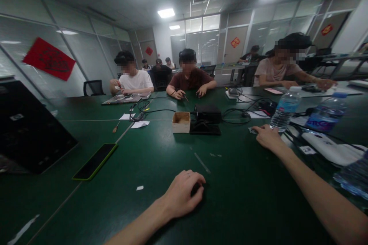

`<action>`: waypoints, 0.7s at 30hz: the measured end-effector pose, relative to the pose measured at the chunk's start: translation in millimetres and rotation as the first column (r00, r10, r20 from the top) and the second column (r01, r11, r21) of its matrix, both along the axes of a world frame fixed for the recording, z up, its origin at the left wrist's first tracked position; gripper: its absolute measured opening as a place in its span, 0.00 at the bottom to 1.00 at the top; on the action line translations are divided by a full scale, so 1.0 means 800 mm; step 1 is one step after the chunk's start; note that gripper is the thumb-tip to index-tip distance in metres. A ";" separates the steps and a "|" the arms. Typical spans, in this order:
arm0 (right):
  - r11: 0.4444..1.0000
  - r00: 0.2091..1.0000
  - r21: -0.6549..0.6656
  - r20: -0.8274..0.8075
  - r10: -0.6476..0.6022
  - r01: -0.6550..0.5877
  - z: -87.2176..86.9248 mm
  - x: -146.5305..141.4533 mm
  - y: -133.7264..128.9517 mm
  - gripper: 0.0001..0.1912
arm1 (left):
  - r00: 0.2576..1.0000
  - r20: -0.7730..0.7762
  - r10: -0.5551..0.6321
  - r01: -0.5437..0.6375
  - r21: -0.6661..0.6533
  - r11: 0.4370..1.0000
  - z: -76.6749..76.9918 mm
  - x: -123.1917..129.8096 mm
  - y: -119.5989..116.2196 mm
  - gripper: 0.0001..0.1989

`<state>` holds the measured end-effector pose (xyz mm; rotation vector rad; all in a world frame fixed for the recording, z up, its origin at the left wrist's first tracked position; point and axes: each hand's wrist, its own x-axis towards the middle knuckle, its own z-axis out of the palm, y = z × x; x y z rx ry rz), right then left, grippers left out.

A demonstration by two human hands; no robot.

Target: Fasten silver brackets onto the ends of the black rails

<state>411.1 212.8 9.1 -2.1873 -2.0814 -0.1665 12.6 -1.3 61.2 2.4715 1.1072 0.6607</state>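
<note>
My left hand (186,193) rests on the green table in the lower middle, its fingers curled round toward the thumb. A dark patch shows between them, and I cannot tell whether it is a small object or shadow. Farther off to the right, my right hand (268,138) reaches beside a clear water bottle (286,109). Its fingertips are on a small flat greyish piece (252,130) lying on the table. A thin clear strip (202,162) lies just beyond my left hand, and a white paper scrap (139,188) is to its left.
An open cardboard box (181,122) stands mid-table by a black device (207,114). At left are a green-edged phone (94,161), a screwdriver (115,127) and a black panel (31,126). A second bottle (327,113), cables and a white device (330,147) crowd the right. People sit opposite.
</note>
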 end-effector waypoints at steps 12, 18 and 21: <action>1.000 0.999 0.023 0.036 -0.011 0.010 0.003 0.000 -0.003 0.26 | 1.000 0.008 -0.003 0.003 0.000 1.000 0.004 0.001 -0.002 0.07; 1.000 0.999 0.017 0.034 -0.022 0.021 0.005 -0.004 -0.005 0.25 | 1.000 -0.009 -0.003 0.003 -0.008 1.000 0.001 0.000 -0.001 0.07; 1.000 0.999 0.015 0.035 -0.017 0.016 0.006 -0.006 -0.007 0.25 | 1.000 -0.015 0.003 -0.003 0.000 1.000 0.001 0.001 -0.001 0.07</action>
